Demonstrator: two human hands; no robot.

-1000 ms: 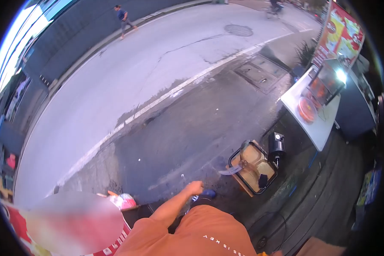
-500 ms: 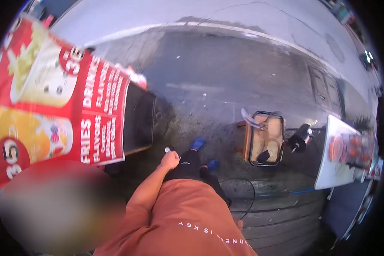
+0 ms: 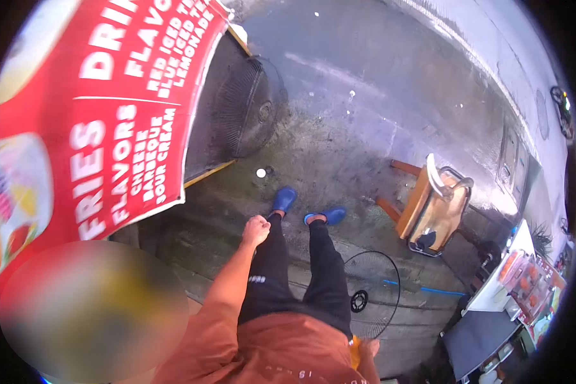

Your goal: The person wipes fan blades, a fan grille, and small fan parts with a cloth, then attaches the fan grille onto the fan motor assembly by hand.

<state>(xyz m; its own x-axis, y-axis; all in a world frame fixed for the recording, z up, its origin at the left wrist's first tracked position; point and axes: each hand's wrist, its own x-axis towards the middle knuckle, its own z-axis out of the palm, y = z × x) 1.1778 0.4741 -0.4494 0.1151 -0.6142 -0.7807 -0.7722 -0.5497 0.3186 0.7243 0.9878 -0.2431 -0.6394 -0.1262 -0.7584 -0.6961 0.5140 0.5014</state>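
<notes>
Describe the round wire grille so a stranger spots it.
From the red banner, cross to the black trousers. Beside their right leg is the grille, thin-rimmed with a black hub; unlike the bulging fan near the banner, it looks like one flat disc.

Soft daylight reached me, palest on the road (image 3: 502, 32) beyond the stool (image 3: 415, 205); glare whitened the ground (image 3: 495, 196) beside it, while the planks (image 3: 422, 313) on its near side lay dim. A round blur sat well apart from it, and my view bowed into black edges.
</notes>
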